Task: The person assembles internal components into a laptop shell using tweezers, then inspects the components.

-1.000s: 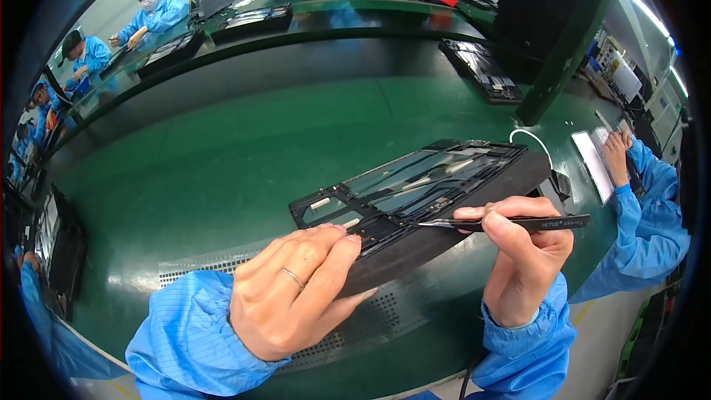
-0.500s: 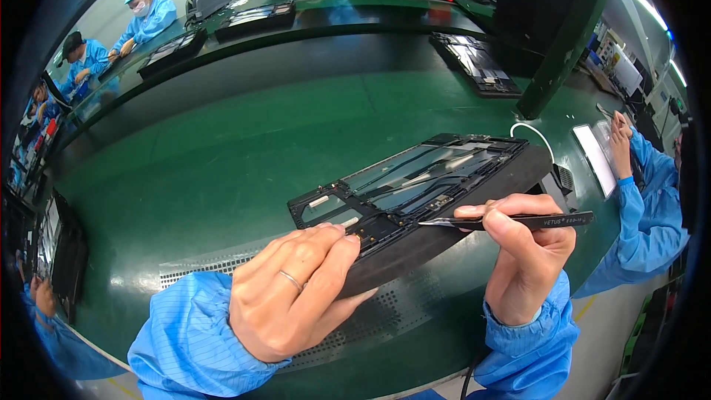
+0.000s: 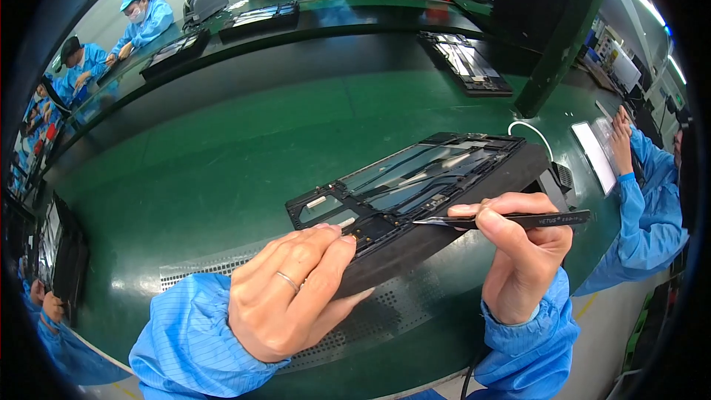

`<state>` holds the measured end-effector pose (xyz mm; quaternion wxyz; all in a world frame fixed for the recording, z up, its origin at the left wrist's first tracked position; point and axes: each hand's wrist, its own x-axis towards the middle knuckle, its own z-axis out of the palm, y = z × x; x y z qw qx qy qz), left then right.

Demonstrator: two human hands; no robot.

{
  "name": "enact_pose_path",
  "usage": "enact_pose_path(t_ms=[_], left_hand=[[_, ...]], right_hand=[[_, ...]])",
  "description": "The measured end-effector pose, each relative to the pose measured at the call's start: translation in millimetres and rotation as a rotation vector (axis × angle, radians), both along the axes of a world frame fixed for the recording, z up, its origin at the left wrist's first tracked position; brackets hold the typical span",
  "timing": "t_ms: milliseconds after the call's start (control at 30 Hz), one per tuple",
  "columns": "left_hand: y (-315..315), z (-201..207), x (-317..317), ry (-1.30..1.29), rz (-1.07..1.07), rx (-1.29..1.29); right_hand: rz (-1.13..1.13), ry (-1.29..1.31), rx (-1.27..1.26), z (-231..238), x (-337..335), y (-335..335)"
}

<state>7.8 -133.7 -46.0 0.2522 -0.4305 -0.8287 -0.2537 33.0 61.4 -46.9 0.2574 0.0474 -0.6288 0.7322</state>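
Black-framed device (image 3: 426, 178) sits on a thick dark block (image 3: 400, 258) on the green bench (image 3: 222, 170), just ahead of your hands. Your left hand (image 3: 292, 292) rests over its near-left corner, though I can't tell if those fingers actually grip. Your right hand (image 3: 522, 259) pinches the tweezers (image 3: 537, 220), tips at the near long edge. Looks like fine edge work, so next I'd say you need a light, steady tip.

Your left hand (image 3: 292, 289) lies palm down at the left end of the black frame (image 3: 429, 253), fingers over its top, thumb apart along its near side. Your right hand (image 3: 522, 252) stands at the frame's near right, thumb and forefinger pinched, remaining fingers curled.
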Motion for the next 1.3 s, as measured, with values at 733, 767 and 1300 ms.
enact_pose_path(t_ms=[733, 767, 1300], left_hand=[[-17, 24, -29, 0.339, 0.03, -0.208], [-21, 34, -31, 0.353, 0.07, -0.268], [-56, -66, -207, 0.354, 0.765, -0.574]], right_hand=[[-0.111, 0.034, -0.04, -2, 28, 14], [-0.13, 0.013, -0.069, -6, 28, 17], [-0.069, -0.12, -0.156, -34, 11, 20]])
